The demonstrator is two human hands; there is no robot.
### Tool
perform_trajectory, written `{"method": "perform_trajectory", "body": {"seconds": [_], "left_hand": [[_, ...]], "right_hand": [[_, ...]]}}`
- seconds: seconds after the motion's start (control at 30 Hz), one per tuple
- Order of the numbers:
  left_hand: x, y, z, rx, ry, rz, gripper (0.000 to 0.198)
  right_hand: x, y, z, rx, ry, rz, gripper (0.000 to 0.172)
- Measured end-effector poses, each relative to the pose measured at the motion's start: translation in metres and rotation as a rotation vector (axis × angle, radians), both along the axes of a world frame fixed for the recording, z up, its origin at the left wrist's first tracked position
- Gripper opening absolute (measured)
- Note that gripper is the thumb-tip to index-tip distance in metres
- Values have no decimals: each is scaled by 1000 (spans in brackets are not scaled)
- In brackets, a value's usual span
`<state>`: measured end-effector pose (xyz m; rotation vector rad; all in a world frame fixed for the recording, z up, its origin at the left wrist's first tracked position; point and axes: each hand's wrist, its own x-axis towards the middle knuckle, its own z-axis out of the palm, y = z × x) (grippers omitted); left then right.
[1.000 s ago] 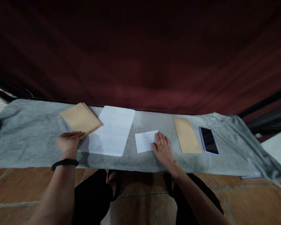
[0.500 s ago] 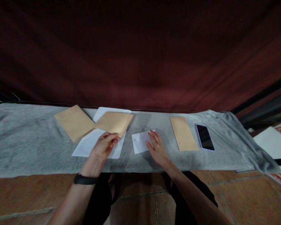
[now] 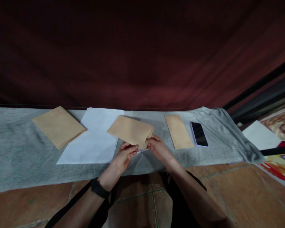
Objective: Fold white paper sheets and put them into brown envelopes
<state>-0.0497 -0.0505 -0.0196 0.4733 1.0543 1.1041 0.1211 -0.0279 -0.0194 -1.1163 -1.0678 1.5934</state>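
A brown paper envelope (image 3: 131,129) is held up between my two hands, tilted over the cloth. My left hand (image 3: 124,155) pinches its near edge from below. At its right end, my right hand (image 3: 156,145) has its fingers closed on the open flap side. Beneath the envelope lies the small folded white paper (image 3: 142,150), mostly hidden, with only a sliver showing. To the left, large white sheets (image 3: 92,142) lie flat, and a stack of brown envelopes (image 3: 58,126) overlaps their left edge.
A single brown envelope (image 3: 179,131) lies to the right, with a phone (image 3: 199,134) in a pale purple case beside it. The grey cloth (image 3: 218,139) covers the bench. A dark red curtain (image 3: 142,76) hangs behind. Printed boards (image 3: 280,164) stand at the far right.
My left hand has carried the envelope right, off the white sheets and over the small paper. My right hand has left that paper and closed on the envelope's right end.
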Motion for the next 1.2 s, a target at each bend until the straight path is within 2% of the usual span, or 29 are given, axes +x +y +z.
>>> {"method": "perform_trajectory", "body": {"seconds": [0.13, 0.23, 0.3, 0.37, 0.43, 0.47, 0.5, 0.57, 0.63, 0.7, 0.83, 1.0, 1.1, 1.2], "left_hand": [[6, -5, -3, -54, -60, -45, 32], [13, -13, -7, -92, -84, -69, 36], [16, -19, -8, -112, -63, -152, 36], [15, -23, -6, -43, 47, -308, 38], [11, -24, 0, 212, 317, -398, 38], [7, -22, 5, 397, 505, -399, 35], [2, -19, 10, 600, 731, -346, 33], [-9, -11, 20, 900, 1159, -283, 58], [-19, -2, 27, 1040, 1473, -257, 91], [-25, 4, 30, 1105, 1657, -304, 112], [-30, 6, 27, 1136, 1767, -457, 120], [-36, 9, 26, 1110, 1764, -494, 112], [-36, 11, 28, 1109, 1775, -477, 103], [-34, 12, 28, 1075, 1800, -472, 101]], "right_hand": [[5, 6, -10, -8, -39, -23, 33], [7, 12, -20, 66, -107, -62, 29], [9, 16, -26, 144, -152, -108, 26], [13, 19, -29, 218, -235, -149, 22], [17, 20, -30, 269, -306, -159, 20], [19, 20, -29, 282, -308, -151, 20], [21, 20, -29, 286, -284, -139, 20], [24, 20, -26, 271, -192, -96, 21], [28, 20, -22, 237, -130, -26, 22], [32, 18, -18, 196, -110, 42, 22], [40, 15, -12, 138, -75, 107, 22], [41, 17, -15, 103, -119, 149, 24], [38, 18, -18, 157, -243, 74, 24], [40, 17, -15, 306, -438, -148, 29]]}}
